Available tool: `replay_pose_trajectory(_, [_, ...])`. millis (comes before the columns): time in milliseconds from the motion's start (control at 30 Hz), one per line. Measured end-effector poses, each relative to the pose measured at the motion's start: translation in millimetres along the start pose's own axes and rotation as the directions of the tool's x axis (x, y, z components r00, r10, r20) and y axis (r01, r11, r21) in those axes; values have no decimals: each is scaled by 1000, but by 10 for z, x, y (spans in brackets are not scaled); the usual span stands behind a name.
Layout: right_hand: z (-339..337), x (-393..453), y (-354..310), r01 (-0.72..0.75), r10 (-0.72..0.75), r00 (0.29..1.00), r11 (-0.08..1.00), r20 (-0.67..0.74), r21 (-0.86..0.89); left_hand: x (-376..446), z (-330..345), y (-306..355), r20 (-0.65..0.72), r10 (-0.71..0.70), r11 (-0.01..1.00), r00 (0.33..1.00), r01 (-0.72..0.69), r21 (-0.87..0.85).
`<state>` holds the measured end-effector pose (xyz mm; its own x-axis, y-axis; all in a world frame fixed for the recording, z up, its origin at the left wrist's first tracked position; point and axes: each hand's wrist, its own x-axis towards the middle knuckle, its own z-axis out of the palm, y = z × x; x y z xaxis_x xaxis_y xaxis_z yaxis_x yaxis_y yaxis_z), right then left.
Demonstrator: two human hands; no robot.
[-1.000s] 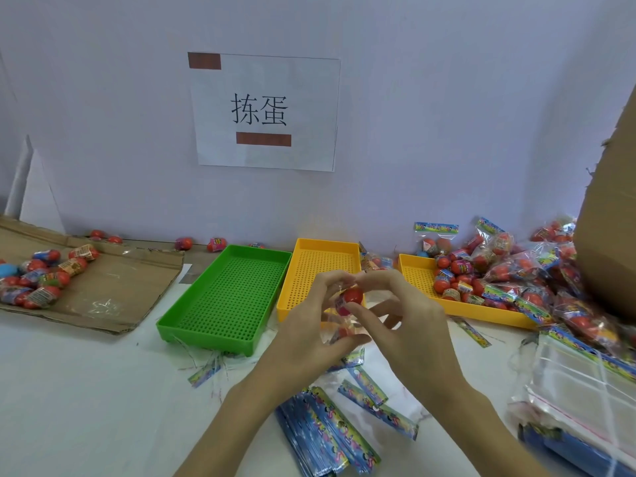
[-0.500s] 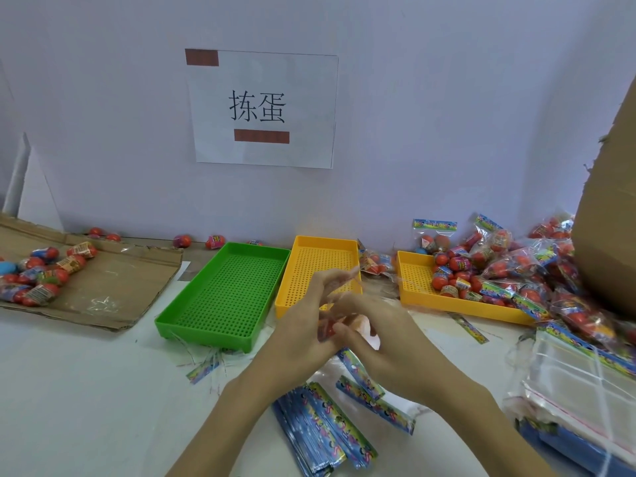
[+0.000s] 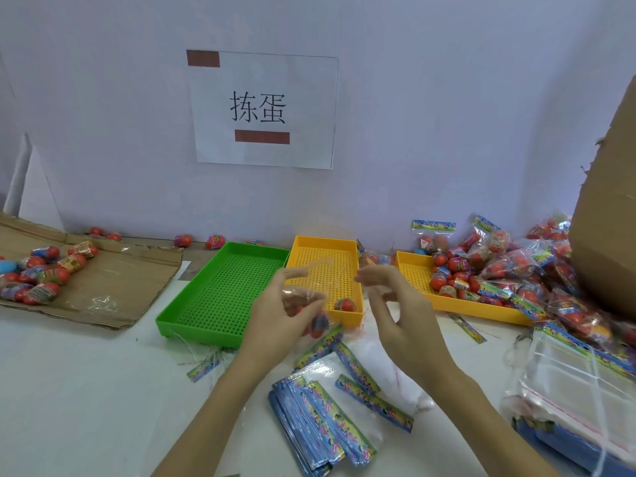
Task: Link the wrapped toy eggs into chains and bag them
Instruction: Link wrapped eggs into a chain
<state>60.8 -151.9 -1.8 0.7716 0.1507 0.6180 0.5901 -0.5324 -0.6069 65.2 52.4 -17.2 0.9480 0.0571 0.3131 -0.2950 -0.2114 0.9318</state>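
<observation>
Left hand [image 3: 275, 315] at frame centre, fingers curled round clear-wrapped eggs [image 3: 311, 318]; right hand [image 3: 395, 304] beside, fingers loose, holding nothing visible.

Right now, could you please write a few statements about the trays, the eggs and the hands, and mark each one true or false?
1. The green tray holds no eggs. True.
2. A single wrapped egg lies in the near corner of the middle yellow tray. True.
3. The left hand is flat on the table. False: it is raised and grips clear wrapping with eggs in it.
4. The right hand grips a blue header card. False: the header cards lie on the table below the hands.
5. The right yellow tray holds several eggs. True.
</observation>
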Motion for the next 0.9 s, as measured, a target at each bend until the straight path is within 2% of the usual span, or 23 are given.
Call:
replay_pose_trajectory(67, [49, -19, 89, -26, 41, 991, 992, 124, -121, 17, -34, 8, -41, -41, 995, 998, 37, -88])
replay_pose_trajectory(167, [172, -67, 205, 32, 87, 949, 931, 304, -365, 30, -45, 15, -39, -105, 954, 994, 90, -284])
replay_pose_trajectory(267, [256, -43, 245, 73, 57, 959, 898, 278, -434, 41, -54, 20, -52, -105, 945, 993, 84, -315])
replay_pose_trajectory(367, [243, 22, 200, 63, -11, 988, 938, 153, -340, 53, -45, 30, -59, -72, 950, 996, 50, -308])
replay_pose_trajectory(467, [147, 63, 112, 7, -6, 1000, 998, 21, -55, 53, -29, 40, -54, -5, 964, 999, -9, -266])
replay_pose_trajectory(567, [29, 53, -43, -9, 29, 994, 985, -110, 173, 22, 2, 59, 20, 65, 976, 998, -59, -207])
replay_pose_trajectory(667, [-26, 20, -210, 57, 7, 984, 937, -180, 346, -18, 77, 42, 119, 71, 984, 990, -51, -169])
replay_pose_trajectory(733, [-24, 14, -274, 124, -70, 982, 940, -176, 317, -35, 113, 26, 150, 84, 989, 985, -64, -135])
replay_pose_trajectory(833, [4, -1, -275, 270, -259, 959, 958, -113, 94, -47, 127, 37, 164, 101, 991, 981, -85, -103])
replay_pose_trajectory(900, [12, -6, -226, 332, -333, 941, 943, -58, -33, -57, 136, 43, 177, 126, 987, 976, -107, -116])
